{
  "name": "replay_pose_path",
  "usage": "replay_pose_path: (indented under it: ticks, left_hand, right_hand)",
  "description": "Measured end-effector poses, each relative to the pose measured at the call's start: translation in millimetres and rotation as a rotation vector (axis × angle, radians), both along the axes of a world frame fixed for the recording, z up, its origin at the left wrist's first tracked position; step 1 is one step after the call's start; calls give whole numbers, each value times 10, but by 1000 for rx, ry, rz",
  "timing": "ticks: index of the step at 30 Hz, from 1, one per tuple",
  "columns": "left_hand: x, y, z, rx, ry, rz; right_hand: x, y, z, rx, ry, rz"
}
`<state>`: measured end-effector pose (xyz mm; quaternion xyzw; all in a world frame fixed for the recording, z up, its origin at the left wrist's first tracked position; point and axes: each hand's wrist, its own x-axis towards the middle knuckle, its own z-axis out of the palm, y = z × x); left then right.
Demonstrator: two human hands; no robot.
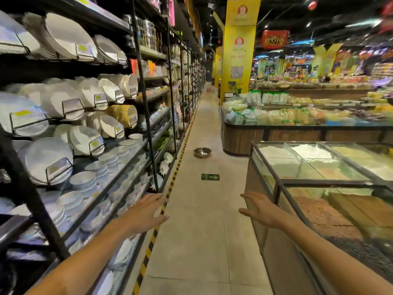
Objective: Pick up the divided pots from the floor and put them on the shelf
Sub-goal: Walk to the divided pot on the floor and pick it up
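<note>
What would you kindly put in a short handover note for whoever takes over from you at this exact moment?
Left hand: open, holding nothing, raised beside the crockery shelf.
Right hand: open, holding nothing, near the glass-topped bins.
Divided pot: on the aisle floor well ahead, past the green arrow sticker; whether it is one pot or a stack cannot be told.
Done: nothing picked up.
Left: walk to it, lift it, shelve it.

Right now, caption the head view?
Both open hands reach down the store aisle toward a round steel divided pot on the floor.

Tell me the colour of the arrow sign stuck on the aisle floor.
Green, with a pale arrow; head view.
</note>
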<state>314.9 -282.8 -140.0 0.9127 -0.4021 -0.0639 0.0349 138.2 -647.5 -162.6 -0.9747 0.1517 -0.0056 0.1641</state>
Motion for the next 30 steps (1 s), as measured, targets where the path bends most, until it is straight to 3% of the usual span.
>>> replay_pose_path:
  ticks: [13, 30]
  left_hand:
    - [3154, -1284, -580, -103, -128, 31]
    - [7798, -3803, -1117, -37, -17, -50]
  right_hand:
    - [3116, -1233, -347, -15, -25, 26]
    - [7262, -3391, -733, 62, 47, -95]
